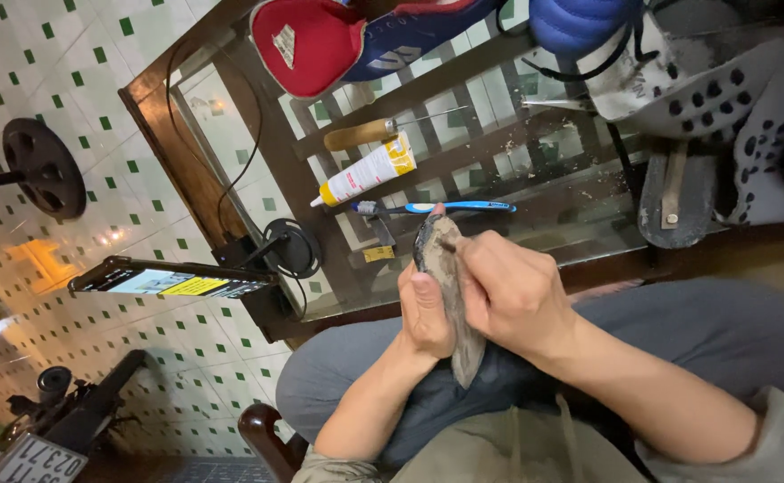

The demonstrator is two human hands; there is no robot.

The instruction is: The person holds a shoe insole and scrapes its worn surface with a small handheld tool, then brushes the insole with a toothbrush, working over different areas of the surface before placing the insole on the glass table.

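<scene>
Holding a grey shoe sole [450, 300] upright over the lap, the left hand [425, 309] is wrapped around its left edge, thumb pressed on the worn face, so the piece stands steady between both hands. Sole is clamped there, its pointed lower end hanging below the left hand toward the knees, its upper end rising above the fingers. Right hand [510, 291] sits just right of the sole, touching it, fingers curled tight against the upper part as if pinching or working the surface; whether a small tool is in that grip cannot be told. Beyond the hands, on the glass tabletop [535, 219], a blue toothbrush [450, 207] lies just above the sole's top, bristles to the left. Further off from the left hand, a white glue bottle with yellow label [367, 170] and a wooden-handled awl [383, 131] lie side by side, within reach. Red and blue shoe [347, 36] rests at the far edge. Right of the right hand, a dark sole [678, 192] lies flat, well apart.
</scene>
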